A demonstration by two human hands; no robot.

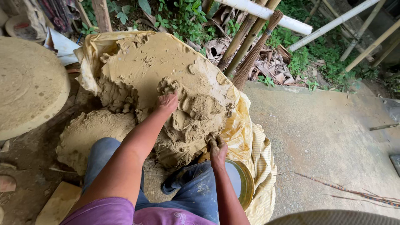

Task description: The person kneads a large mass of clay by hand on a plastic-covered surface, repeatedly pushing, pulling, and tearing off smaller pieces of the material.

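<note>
Clay point(166, 71), tan and wet, heaped on a yellow sheet point(243, 125) on the ground: likely heavy, soft, sticky. Left hand point(168, 102) and right hand point(217, 150) dig in, fingers clamped on a loosened lump point(191, 121) at the near edge.

Clay mound point(158, 71) lies on a plastic sheet point(239, 129), centre of view. Left hand point(168, 102) on the mound's middle; right hand point(217, 150) at its near right edge. Smaller clay lump point(89, 133) at near left of the mound, on the ground. Round stone slab point(29, 83) far left. Bowl point(243, 183) near right, beside the right forearm. Broom point(254, 54) and bamboo poles point(241, 37) lean behind the mound, right. Concrete floor point(325, 137) to the right.
</note>
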